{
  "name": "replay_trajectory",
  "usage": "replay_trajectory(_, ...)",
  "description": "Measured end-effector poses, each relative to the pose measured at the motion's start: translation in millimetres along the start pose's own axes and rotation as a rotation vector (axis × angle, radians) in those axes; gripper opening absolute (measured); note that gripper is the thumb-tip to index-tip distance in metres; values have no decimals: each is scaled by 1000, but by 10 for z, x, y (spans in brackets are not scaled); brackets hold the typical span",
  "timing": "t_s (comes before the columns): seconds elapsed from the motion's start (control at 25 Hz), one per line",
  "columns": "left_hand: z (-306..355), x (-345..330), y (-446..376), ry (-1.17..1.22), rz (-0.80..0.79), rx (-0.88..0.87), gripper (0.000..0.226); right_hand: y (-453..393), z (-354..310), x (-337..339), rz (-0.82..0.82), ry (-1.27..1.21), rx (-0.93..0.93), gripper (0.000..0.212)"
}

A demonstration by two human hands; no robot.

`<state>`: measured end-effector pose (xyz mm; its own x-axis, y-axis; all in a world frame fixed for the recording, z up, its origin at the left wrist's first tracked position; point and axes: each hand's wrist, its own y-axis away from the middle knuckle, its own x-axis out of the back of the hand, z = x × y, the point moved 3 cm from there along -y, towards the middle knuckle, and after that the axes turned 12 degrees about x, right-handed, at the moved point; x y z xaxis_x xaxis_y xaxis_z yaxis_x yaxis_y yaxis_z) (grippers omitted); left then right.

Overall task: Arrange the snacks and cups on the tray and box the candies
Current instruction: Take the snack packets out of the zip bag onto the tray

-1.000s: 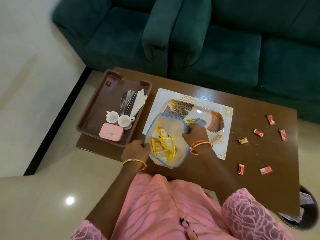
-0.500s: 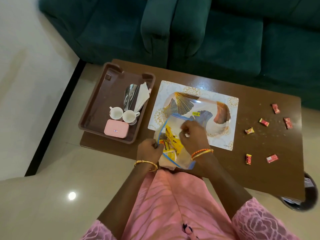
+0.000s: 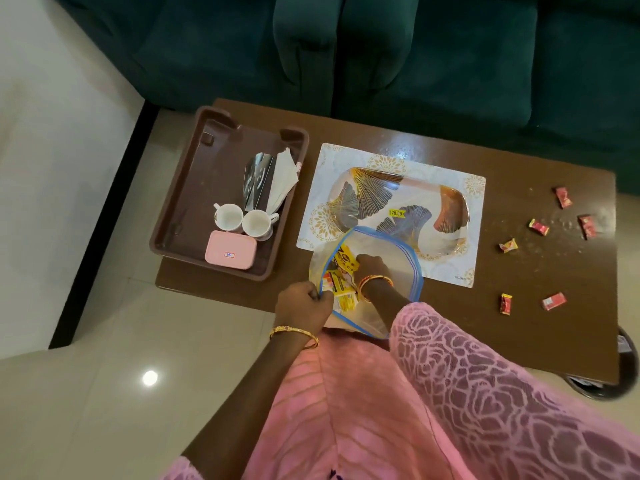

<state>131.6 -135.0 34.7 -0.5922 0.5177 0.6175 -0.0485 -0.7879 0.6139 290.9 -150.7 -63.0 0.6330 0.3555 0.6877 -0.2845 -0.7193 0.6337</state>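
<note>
Left hand (image 3: 304, 303) fisted, pinching bag rim; right hand (image 3: 374, 268) curled inside bag, wrist bent.

A dark green sofa (image 3: 433, 57) stood behind a brown wooden worktop (image 3: 519, 320). A white placemat (image 3: 446, 268) with gold floral corners lay on it. Glossy cream floor tiles (image 3: 138, 393) reflected a ceiling light.

On the tabletop (image 3: 433, 306), a crate (image 3: 180, 209) is set at the left, with two cups (image 3: 242, 220) and a box (image 3: 230, 251) held inside it. A tray (image 3: 450, 244) is placed on a mat (image 3: 479, 188) at the middle, and a bag (image 3: 398, 268) of snack packets (image 3: 341, 292) is positioned at the tray's near edge. Six candies (image 3: 538, 227) are scattered to the right.
</note>
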Motion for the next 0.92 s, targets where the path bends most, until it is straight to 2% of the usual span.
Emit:
replay_trajectory(0.16,69,-55,6,-4,-31,34,44,136,-50,176,74,-59,-1,30)
replay_trajectory(0.28,162,-84,-10,28,-1,48,23,458,-129,421,164,-149,9,21)
replay_trajectory(0.44,240,-98,-27,22,38,25,37,1113,56,844,279,-399,-16,19)
replay_trajectory(0.6,384,-129,-59,-40,37,6,26,1525,525,1266,344,-692,-6,22)
replay_trajectory(0.68,495,-194,-86,-80,3,-21,23,1538,808,1437,430,-777,-24,21)
replay_trajectory(0.8,670,-393,-84,-146,-48,-116,31,1270,1337,1539,579,-968,-149,25)
replay_trajectory(0.92,831,-619,-77,-224,-34,-123,22,714,1851,1588,598,-1113,-292,35)
